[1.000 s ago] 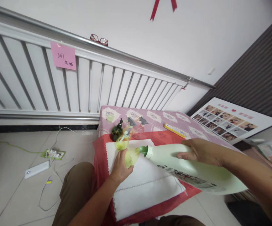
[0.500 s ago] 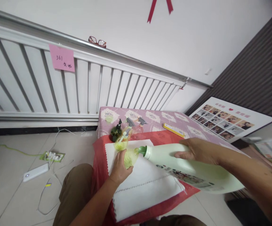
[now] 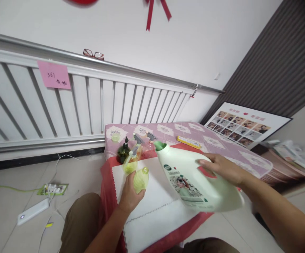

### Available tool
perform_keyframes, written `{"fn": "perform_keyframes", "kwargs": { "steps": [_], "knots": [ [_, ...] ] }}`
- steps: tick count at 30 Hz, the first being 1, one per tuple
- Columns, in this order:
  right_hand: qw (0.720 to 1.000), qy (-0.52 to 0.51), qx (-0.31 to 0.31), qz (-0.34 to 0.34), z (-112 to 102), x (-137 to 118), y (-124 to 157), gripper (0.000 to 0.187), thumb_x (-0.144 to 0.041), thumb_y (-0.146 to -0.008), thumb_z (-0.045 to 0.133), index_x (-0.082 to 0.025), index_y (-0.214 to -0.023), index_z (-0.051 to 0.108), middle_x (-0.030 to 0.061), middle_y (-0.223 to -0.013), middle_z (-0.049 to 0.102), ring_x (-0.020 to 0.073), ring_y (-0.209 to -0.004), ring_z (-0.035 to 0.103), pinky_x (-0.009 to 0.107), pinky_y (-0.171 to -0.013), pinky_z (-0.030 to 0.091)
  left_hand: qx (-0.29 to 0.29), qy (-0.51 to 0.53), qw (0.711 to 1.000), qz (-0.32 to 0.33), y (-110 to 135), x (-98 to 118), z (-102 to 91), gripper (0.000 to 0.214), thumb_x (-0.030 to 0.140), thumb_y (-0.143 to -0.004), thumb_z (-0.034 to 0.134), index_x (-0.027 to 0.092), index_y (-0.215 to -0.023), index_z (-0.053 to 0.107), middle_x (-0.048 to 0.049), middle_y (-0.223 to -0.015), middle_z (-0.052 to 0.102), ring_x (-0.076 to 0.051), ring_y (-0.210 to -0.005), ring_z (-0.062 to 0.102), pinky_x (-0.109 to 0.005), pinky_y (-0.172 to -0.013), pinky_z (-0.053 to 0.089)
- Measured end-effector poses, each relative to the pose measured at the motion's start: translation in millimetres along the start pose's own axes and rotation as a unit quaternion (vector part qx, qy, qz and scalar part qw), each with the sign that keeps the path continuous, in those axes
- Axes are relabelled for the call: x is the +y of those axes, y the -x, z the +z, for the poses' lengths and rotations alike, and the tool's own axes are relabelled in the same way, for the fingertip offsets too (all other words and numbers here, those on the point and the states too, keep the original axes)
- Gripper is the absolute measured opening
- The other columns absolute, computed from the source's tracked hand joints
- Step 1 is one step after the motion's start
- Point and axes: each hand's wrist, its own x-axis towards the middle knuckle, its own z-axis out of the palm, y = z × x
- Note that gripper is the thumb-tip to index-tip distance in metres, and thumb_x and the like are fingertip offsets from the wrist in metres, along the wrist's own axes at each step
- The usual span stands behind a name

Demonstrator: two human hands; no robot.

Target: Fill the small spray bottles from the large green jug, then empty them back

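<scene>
My left hand (image 3: 131, 193) is wrapped round a small clear yellow-green bottle (image 3: 141, 180), whose uncapped neck points up. In my right hand (image 3: 221, 168) is a large pale green detergent jug (image 3: 184, 175), gripped by its handle. The jug leans with its open green spout up and to the left, apart from the small bottle's mouth. Just behind my left hand are a yellow-green pump bottle (image 3: 130, 163), a dark green pump bottle (image 3: 123, 151) and two clear spray bottles with grey triggers, one amber (image 3: 138, 149) and one pink (image 3: 150, 144).
White cloth (image 3: 152, 225) and red cloth (image 3: 105, 182) cover the near part of a table with a purple patterned tablecloth (image 3: 165, 130). A small clear green cup (image 3: 115, 137) and a yellow box (image 3: 188, 142) lie farther back. A power strip (image 3: 52, 189) sits on the floor.
The jug's spout has tipped up and come away from the small bottle's mouth. The small bottle now stands more upright in my left hand. The camera view has shifted a little.
</scene>
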Motion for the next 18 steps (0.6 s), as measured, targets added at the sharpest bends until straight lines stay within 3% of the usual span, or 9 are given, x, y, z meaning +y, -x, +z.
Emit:
{"fn": "perform_keyframes", "kwargs": {
  "steps": [3, 6, 10, 18],
  "knots": [
    [0.984, -0.145, 0.102, 0.023, 17.7, 20.3, -3.8, 0.039, -0.058, -0.071, 0.063, -0.019, -0.074, 0.066, 0.0012, -0.065, 0.068, 0.0187, -0.059, 0.061, 0.027, -0.054, 0.046, 0.006, 0.005, 1.000, -0.016, 0.9, -0.3, 0.6, 0.076, 0.021, -0.067, 0.067, 0.015, -0.136, 0.034, -0.0159, -0.137, 0.046, -0.033, -0.131, 0.042, -0.049, -0.111, 0.035],
    [0.954, -0.200, 0.219, 0.033, 47.1, 34.8, -12.9, 0.036, -0.055, -0.069, 0.064, -0.020, -0.062, 0.060, -0.0032, -0.051, 0.057, 0.0131, -0.047, 0.049, 0.024, -0.047, 0.038, 0.010, 0.004, 1.000, -0.027, 1.4, -1.8, 1.1, 0.077, 0.023, -0.068, 0.067, 0.014, -0.136, 0.034, -0.0162, -0.137, 0.047, -0.032, -0.130, 0.044, -0.047, -0.111, 0.036],
    [0.926, -0.232, 0.295, 0.030, 92.6, 38.5, -29.3, 0.034, -0.052, -0.070, 0.061, -0.021, -0.059, 0.055, -0.0045, -0.050, 0.052, 0.0131, -0.049, 0.047, 0.024, -0.049, 0.037, 0.022, 0.000, 0.999, -0.040, 2.2, -5.2, 2.5, 0.078, 0.025, -0.065, 0.070, 0.017, -0.135, 0.036, -0.0135, -0.135, 0.050, -0.032, -0.128, 0.048, -0.046, -0.109, 0.040],
    [0.877, -0.286, 0.384, 0.032, 168.0, 42.0, -55.7, 0.043, -0.057, -0.069, 0.058, -0.016, -0.081, 0.062, 0.0033, -0.065, 0.064, 0.0199, -0.060, 0.056, 0.028, -0.053, 0.043, 0.030, -0.009, 0.994, -0.101, 7.1, -3.9, 7.3, 0.080, 0.031, -0.063, 0.068, 0.023, -0.134, 0.032, -0.0114, -0.129, 0.055, -0.032, -0.117, 0.056, -0.044, -0.096, 0.049]
  ]
}}
